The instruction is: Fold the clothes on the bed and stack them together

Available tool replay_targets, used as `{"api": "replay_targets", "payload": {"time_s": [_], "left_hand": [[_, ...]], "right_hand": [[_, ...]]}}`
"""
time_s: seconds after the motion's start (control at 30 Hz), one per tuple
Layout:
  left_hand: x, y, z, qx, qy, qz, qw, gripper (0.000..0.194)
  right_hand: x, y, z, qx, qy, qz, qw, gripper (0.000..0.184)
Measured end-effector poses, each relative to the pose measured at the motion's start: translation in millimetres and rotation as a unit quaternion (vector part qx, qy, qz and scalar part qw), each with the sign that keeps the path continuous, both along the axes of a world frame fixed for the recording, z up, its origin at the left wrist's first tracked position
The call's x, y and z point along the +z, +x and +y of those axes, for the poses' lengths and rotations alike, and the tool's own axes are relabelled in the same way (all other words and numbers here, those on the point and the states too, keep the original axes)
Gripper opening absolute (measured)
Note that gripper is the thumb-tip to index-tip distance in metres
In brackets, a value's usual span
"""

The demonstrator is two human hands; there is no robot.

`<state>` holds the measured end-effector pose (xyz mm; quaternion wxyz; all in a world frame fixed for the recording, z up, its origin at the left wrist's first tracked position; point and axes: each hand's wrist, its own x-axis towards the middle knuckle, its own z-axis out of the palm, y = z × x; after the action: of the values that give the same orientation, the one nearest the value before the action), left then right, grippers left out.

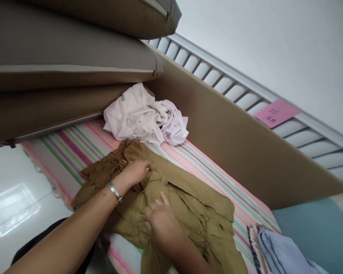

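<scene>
An olive-brown garment (188, 190) with a thin drawstring and gathered seams lies spread and wrinkled on a striped cloth. My left hand (135, 172), with a silver bracelet at the wrist, has its fingers curled into the fabric beside the drawstring. Lower and to the right, my right hand (160, 219) presses on the garment's middle. Its index finger points forward while the other fingers bend in on the cloth. The fingertips of both hands are partly hidden.
White and pale lilac crumpled clothes (140, 114) lie at the back against a brown panel (217, 133). Folded clothes (282, 251) sit at lower right, near a teal surface (317, 228). Stacked grey-brown cushions (74, 49) overhang the striped cloth (74, 142). A pink note (277, 112) hangs on white slats.
</scene>
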<state>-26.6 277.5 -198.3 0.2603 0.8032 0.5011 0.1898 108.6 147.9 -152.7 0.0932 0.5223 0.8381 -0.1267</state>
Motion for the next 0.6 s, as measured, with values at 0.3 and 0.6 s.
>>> {"api": "replay_targets", "payload": {"time_s": [0.3, 0.6], "left_hand": [[0.6, -6.7, 2.7, 0.026, -0.005, 0.026, 0.999, 0.036], [-5.2, -8.9, 4.8, 0.072, -0.014, 0.063, 0.995, 0.033]], "right_hand": [[74.9, 135.0, -75.9, -0.388, 0.193, 0.365, 0.824, 0.02], [54.0, 194.8, -62.6, -0.559, 0.321, 0.512, 0.567, 0.039]]}}
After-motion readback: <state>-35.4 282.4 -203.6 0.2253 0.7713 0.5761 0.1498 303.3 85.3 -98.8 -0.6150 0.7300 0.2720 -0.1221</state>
